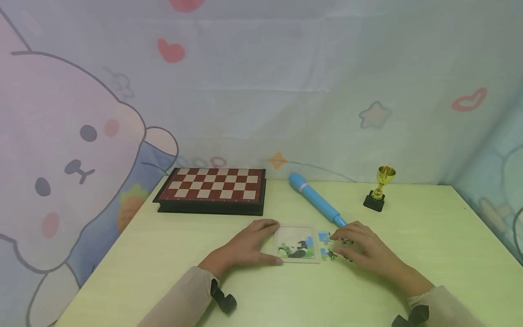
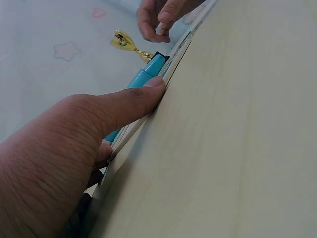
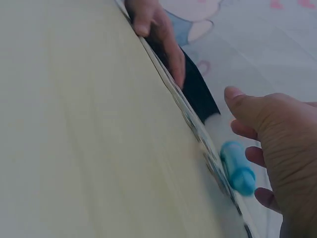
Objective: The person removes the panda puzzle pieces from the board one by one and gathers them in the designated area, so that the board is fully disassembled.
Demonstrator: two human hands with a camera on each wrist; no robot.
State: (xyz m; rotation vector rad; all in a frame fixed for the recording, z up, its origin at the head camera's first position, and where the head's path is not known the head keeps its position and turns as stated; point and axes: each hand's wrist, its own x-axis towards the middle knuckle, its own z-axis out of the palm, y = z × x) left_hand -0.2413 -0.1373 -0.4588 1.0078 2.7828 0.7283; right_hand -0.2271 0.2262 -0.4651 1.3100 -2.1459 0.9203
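Clearly, from the head view, my left hand lay flat against the left edge of the puzzle tray, fingers fairly straight, steadying it rather than closing on it. The tray's lower part already showed a panda picture filled in, while its upper part looked pale and bare. Just right of the tray lay the loose pieces, and my right hand hovered over them with curled fingertips; I could not tell whether its grip held a piece. Behind the tray lay a blue pen, a chessboard further back to the left, and a small gold trophy back to the right, all on the desk.

In the left wrist view, my thumb pressed on the tray's thin edge, the pen beyond it.

In the right wrist view, my fingers hung loosely bent beside the tray's rim; nothing was plainly pinched.

I judged the puzzle roughly half done, with several pieces left to seat.
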